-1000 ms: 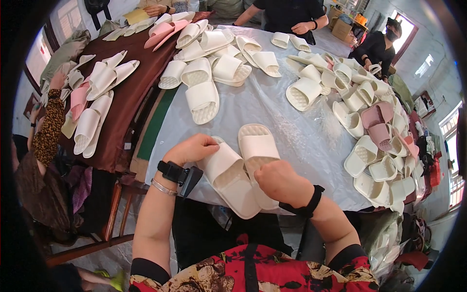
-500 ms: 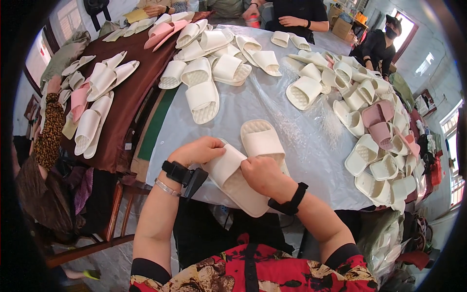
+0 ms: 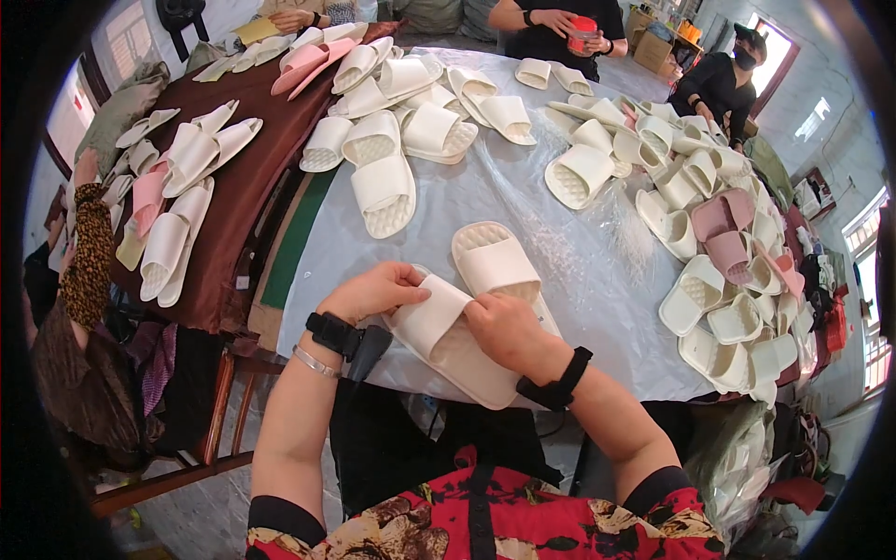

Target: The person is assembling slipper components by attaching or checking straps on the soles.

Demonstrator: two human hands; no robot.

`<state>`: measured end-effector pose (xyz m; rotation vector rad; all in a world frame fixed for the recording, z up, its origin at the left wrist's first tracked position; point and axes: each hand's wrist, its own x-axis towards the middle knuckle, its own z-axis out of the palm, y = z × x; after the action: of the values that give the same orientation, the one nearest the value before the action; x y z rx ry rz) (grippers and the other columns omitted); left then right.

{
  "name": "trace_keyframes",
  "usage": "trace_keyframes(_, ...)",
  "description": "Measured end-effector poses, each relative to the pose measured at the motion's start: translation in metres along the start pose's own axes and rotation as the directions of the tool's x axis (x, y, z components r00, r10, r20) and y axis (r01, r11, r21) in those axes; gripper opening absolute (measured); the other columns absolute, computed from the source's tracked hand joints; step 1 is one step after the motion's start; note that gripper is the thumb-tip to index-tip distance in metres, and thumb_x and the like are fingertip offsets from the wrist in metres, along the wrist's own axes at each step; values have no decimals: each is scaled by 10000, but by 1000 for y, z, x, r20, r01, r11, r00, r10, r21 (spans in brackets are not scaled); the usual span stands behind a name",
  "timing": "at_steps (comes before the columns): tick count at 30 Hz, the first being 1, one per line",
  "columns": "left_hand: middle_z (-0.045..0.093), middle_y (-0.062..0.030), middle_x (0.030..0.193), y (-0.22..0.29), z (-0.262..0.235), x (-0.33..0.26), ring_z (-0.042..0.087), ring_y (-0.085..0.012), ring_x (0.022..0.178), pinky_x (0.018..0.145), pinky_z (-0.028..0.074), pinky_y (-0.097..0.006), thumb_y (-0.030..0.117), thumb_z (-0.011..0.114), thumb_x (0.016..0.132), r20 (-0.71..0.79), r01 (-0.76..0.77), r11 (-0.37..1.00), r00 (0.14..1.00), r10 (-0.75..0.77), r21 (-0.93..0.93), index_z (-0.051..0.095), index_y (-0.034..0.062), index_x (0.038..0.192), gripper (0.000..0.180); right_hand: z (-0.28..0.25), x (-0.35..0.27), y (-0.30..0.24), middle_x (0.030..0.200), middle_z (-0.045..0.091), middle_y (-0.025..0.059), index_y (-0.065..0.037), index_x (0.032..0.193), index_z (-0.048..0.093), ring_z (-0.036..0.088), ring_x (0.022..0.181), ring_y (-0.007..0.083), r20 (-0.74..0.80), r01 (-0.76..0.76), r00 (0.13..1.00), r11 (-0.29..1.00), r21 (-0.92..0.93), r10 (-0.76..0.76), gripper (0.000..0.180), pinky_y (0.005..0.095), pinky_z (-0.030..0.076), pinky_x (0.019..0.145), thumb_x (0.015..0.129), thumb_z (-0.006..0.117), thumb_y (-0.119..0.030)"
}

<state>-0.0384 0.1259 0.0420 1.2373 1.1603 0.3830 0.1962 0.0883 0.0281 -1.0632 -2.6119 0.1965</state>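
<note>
A cream slide slipper (image 3: 432, 317) lies tilted at the near edge of the table, its heel end toward me. My left hand (image 3: 381, 287) grips the left side of its strap, fingers curled at the front opening. On the strap's right edge my right hand (image 3: 509, 329) is closed, with the fingertips tucked out of sight. Just behind my right hand, a second cream slipper (image 3: 500, 268) rests sole down on the table, partly covered by that hand. Dark bands circle both my wrists.
A plastic-covered table (image 3: 327, 243) bears cream slippers (image 3: 387, 194) at the back left. On the right is a heap of slippers, with mauve ones (image 3: 723, 219) among it. Clear plastic strands (image 3: 621, 238) lie between. A brown-covered table (image 3: 247, 201) stands left; co-workers are around.
Both slippers have shifted slightly left, and my hands keep their grip on the strap. Across the table, a co-worker has lifted a red container in both hands.
</note>
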Motion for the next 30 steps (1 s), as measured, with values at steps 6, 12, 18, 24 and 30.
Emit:
trace_keyframes(6, 661, -54, 767, -15, -9, 0, 604, -110, 681, 600, 480, -245, 85, 678, 814, -336, -225, 967, 908, 252, 118, 659, -11, 902, 132, -31, -16, 5, 849, 627, 153, -10, 952, 558, 630, 793, 314, -121, 29, 992, 998, 53, -23, 181, 416, 515, 664, 775, 526, -36)
trace_keyframes(12, 658, -45, 784, 13, -10, 17, 608, -95, 705, 654, 493, -235, 29, 654, 835, -589, -486, 833, 603, 538, 263, 628, -12, 909, 89, -36, -39, 24, 734, 622, 155, -27, 935, 552, 627, 699, 333, -114, -186, 976, 983, 4, 185, 165, 415, 512, 608, 776, 509, -26)
trace_keyframes(18, 653, -53, 805, 42, 20, 78, 610, -101, 697, 639, 489, -224, 60, 638, 841, -576, -638, 743, 692, 436, -203, 612, -16, 961, 145, -33, -45, 26, 724, 618, 157, -40, 779, 503, 622, 682, 347, -83, -309, 950, 942, -131, 300, 25, 428, 501, 588, 759, 513, -31)
trace_keyframes(24, 671, -141, 755, 17, 38, 135, 647, -211, 692, 622, 496, -340, 212, 582, 861, -353, -304, 792, 770, 531, 529, 658, -44, 897, 270, -17, -51, 31, 728, 604, 171, -27, 829, 540, 612, 720, 362, -252, -323, 913, 946, 37, 321, 78, 445, 501, 642, 760, 503, -25)
trace_keyframes(30, 666, -121, 730, 25, 38, 120, 581, -141, 667, 600, 464, -330, 233, 600, 866, -111, -217, 799, 936, 333, 561, 669, -50, 913, 295, 13, -51, 38, 891, 609, 119, -42, 863, 585, 586, 907, 290, -271, -210, 943, 977, -33, 194, 130, 362, 504, 784, 746, 542, -80)
